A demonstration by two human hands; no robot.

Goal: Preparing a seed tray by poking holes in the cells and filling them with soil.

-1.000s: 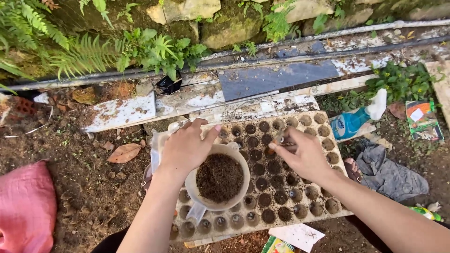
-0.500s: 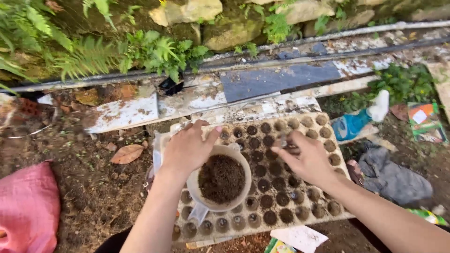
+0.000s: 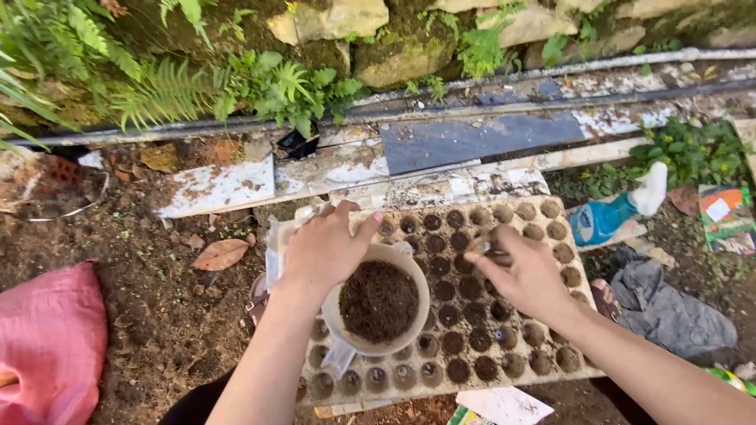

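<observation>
A pale seedling tray (image 3: 551,366) with many round cells of dark soil lies on the ground in front of me. On it stands a white plastic cup (image 3: 379,303) full of dark soil. My left hand (image 3: 327,252) grips the cup's far rim. My right hand (image 3: 524,271) hovers over the tray's upper middle cells, fingers pinched on a small spoon-like tool (image 3: 482,244) that is partly hidden.
A blue and white bottle (image 3: 610,214) lies right of the tray, with a grey cloth (image 3: 669,311) and a seed packet (image 3: 726,216) near it. A pink sack (image 3: 51,342) is at left. Old boards (image 3: 331,169), pipes and ferns run along the back.
The view has shifted slightly. My right hand has drawn a little toward me over the tray, still pinched on the tool. My left hand stays on the cup.
</observation>
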